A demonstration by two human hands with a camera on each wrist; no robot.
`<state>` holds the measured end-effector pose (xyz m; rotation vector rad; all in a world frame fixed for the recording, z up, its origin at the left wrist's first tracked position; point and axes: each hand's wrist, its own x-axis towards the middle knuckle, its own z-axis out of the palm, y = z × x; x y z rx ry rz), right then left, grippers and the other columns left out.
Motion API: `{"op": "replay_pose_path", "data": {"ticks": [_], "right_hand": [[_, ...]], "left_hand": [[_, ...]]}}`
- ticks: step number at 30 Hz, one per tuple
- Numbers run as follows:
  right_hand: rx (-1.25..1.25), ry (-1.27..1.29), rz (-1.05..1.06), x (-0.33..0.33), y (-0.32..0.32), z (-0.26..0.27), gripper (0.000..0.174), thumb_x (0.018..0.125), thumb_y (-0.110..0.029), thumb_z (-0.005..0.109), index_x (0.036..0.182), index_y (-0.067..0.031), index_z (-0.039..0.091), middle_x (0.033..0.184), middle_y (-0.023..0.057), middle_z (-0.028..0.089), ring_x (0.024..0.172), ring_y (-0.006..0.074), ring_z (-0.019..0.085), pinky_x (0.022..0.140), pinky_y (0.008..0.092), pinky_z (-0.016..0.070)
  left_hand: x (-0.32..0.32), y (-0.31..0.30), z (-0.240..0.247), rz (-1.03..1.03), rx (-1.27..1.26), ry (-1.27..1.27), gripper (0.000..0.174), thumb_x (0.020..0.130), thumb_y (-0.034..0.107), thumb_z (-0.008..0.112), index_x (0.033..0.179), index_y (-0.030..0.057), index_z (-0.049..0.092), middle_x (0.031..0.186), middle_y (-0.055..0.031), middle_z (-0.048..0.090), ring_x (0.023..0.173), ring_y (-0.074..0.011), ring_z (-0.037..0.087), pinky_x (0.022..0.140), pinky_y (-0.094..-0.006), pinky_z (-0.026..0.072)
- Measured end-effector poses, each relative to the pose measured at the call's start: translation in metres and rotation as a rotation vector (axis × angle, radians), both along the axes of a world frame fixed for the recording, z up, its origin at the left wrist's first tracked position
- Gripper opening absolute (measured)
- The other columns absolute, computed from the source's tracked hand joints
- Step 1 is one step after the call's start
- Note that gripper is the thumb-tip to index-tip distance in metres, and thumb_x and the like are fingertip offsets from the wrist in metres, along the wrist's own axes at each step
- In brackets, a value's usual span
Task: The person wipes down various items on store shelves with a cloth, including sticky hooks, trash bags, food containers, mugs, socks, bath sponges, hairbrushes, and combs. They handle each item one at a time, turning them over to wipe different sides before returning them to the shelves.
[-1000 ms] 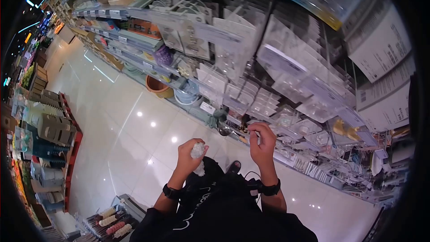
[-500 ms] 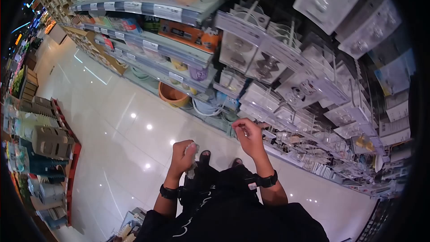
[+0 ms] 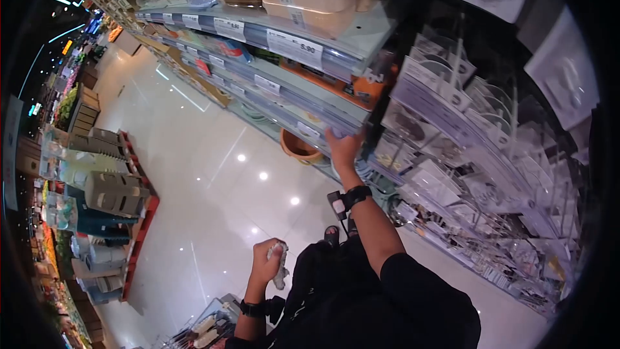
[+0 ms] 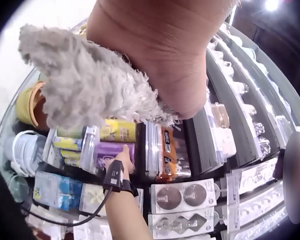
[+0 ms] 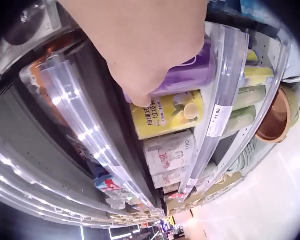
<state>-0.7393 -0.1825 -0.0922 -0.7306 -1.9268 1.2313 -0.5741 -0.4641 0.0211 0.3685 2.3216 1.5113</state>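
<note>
My left hand grips a fluffy grey-white piece with a shaggy pile, part of which hangs down below the fist in the head view. My right hand reaches into a shelf, its thumb and fingers spread apart. In the right wrist view it covers part of a purple pack, with a fingertip by the seam with the yellow pack printed with a lemon. From the left wrist view, the same hand overlaps the purple pack, and most of its fingertips are hidden.
A price-tagged shelf edge runs in front of the packs. White packs stand beside the yellow one. Orange-brown pots sit low down. Carded goods hang to the right. Stacked bins stand on a red pallet across the aisle.
My right hand has moved forward from in front of my body to the shelf with the purple pack. The left hand has dropped lower and still holds the fluffy piece. The view has shifted along the shelves.
</note>
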Motion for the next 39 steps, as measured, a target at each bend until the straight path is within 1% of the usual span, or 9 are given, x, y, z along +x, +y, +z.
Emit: {"op": "replay_pose_path", "data": {"ticks": [7,9,12,16,19,22,24,26,39], "right_hand": [[0.162,-0.038,-0.018,0.048,-0.047,-0.007,0.064,0.074,-0.013,0.068,0.127,0.0067,0.038,0.118,0.0283,0.046,0.11,0.0442,0.045,0.096,0.0479,0.0364],[0.298,0.027,0.305,0.089,-0.066,0.004,0.027,0.075,-0.009,0.064,0.101,-0.0034,0.06,0.071,0.0126,0.061,0.065,0.031,0.06,0.059,0.04,0.0484],[0.68,-0.004,0.523,0.115,-0.085,0.09,0.041,0.068,-0.006,0.062,0.109,-0.0126,0.064,0.056,-0.0001,0.049,0.048,0.0152,0.05,0.048,0.0295,0.0421],[0.945,-0.183,0.475,0.111,-0.11,0.163,0.047,0.065,-0.011,0.067,0.11,-0.0241,0.065,0.078,-0.0012,0.06,0.053,0.0102,0.049,0.054,0.0253,0.0395],[1.033,-0.214,0.296,0.106,-0.137,0.187,0.049,0.065,-0.016,0.067,0.108,-0.0401,0.064,0.091,0.001,0.061,0.055,0.0107,0.048,0.057,0.0243,0.0395],[1.135,-0.159,0.227,0.104,-0.149,0.202,0.067,0.067,-0.007,0.06,0.123,-0.0447,0.053,0.084,0.0012,0.056,0.058,0.0099,0.043,0.058,0.0239,0.0371],[1.123,-0.2,0.217,0.107,-0.16,0.212,0.068,0.068,-0.006,0.06,0.123,-0.0442,0.052,0.09,0.0032,0.059,0.06,0.0116,0.045,0.061,0.0258,0.0384],[1.177,-0.249,0.185,0.108,-0.168,0.225,0.044,0.068,-0.014,0.068,0.104,-0.0391,0.063,0.097,0.0046,0.062,0.063,0.014,0.051,0.064,0.0287,0.0423],[1.203,-0.272,0.113,0.111,-0.192,0.251,0.046,0.063,-0.011,0.067,0.099,-0.0396,0.061,0.093,0.0069,0.059,0.068,0.0179,0.052,0.067,0.0346,0.0462]], "left_hand": [[-0.025,-0.034,-0.02,0.143,0.103,-0.217,0.033,0.09,0.027,0.048,0.08,-0.0033,0.06,0.062,-0.0039,0.055,0.059,-0.0116,0.051,0.055,-0.026,0.0416],[-0.048,-0.028,-0.024,0.121,0.129,-0.216,0.026,0.088,0.019,0.047,0.087,-0.0037,0.06,0.071,-0.0071,0.059,0.066,-0.0136,0.055,0.062,-0.0266,0.0441],[-0.095,-0.002,0.009,-0.003,0.146,-0.105,0.026,0.085,0.015,0.048,0.103,-0.0026,0.058,0.093,-0.0101,0.063,0.09,-0.018,0.057,0.081,-0.0298,0.0439],[-0.135,0.011,0.063,-0.194,0.519,-0.167,0.04,0.079,0.019,0.06,0.111,-0.0042,0.054,0.096,-0.011,0.062,0.09,-0.0166,0.057,0.084,-0.029,0.0436],[-0.147,-0.002,0.082,-0.338,0.469,-0.084,0.044,0.075,0.015,0.065,0.113,-0.0036,0.053,0.097,-0.0102,0.061,0.091,-0.0159,0.057,0.084,-0.0278,0.0435],[-0.15,-0.011,0.1,-0.413,0.556,-0.07,0.047,0.071,0.008,0.067,0.113,-0.0034,0.052,0.097,-0.0097,0.06,0.091,-0.0154,0.056,0.084,-0.0275,0.0433],[-0.148,-0.015,0.107,-0.4,0.617,-0.052,0.048,0.069,0.006,0.068,0.114,-0.0032,0.051,0.097,-0.0096,0.059,0.091,-0.0153,0.056,0.085,-0.0279,0.0432],[-0.149,-0.019,0.107,-0.386,0.68,-0.036,0.05,0.068,0.004,0.069,0.114,-0.003,0.051,0.098,-0.0095,0.059,0.091,-0.0152,0.056,0.085,-0.0282,0.0431],[-0.148,-0.032,0.117,-0.437,0.872,-0.132,0.044,0.067,0.005,0.068,0.106,-0.0033,0.049,0.093,-0.01,0.056,0.085,-0.0144,0.055,0.082,-0.0284,0.0433]]}}
